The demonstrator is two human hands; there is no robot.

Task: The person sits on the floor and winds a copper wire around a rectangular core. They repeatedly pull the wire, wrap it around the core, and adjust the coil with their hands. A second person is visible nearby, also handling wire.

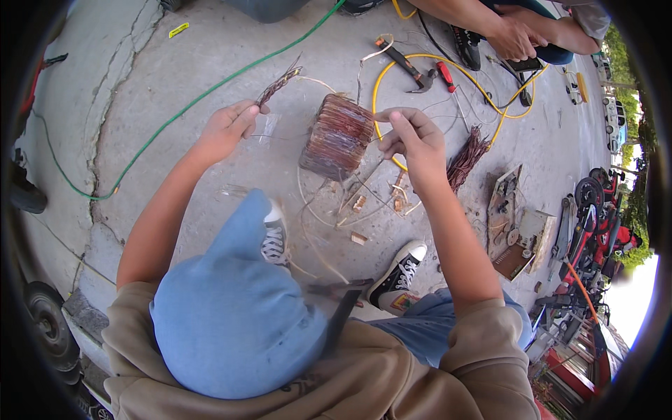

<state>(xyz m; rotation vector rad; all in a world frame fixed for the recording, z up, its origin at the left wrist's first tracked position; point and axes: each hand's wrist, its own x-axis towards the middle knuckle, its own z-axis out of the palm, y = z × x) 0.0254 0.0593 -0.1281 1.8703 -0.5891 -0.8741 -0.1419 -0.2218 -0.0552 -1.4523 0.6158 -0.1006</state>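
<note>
Coil [339, 136], reddish-brown, block-shaped, lies on concrete floor [210, 42], approx. centre, btwn the person's hands & ahead of the feet. L hand [231, 129]: fingers closed on lower end of a small wire bunch [278, 85], which points up & R, just L of coil. R hand [413, 136]: thumb & forefinger curled close tog. at coil's R side; cannot tell whether they pinch a thin wire. Loose wires [318, 220] loop on floor nearer the feet, w/ small pale scraps [359, 238] close by. Beyond coil, upper R: hammer [406, 66] & red screwdriver [446, 75], near yellow cord [420, 55]. Dark-red bundle [463, 164] lies R of coil, partly behind R forearm; open metal box [535, 238] farther R. Green hose [189, 105] curves along L side. Co-worker's hands [518, 35], top R, tog. above a dark object.
</note>
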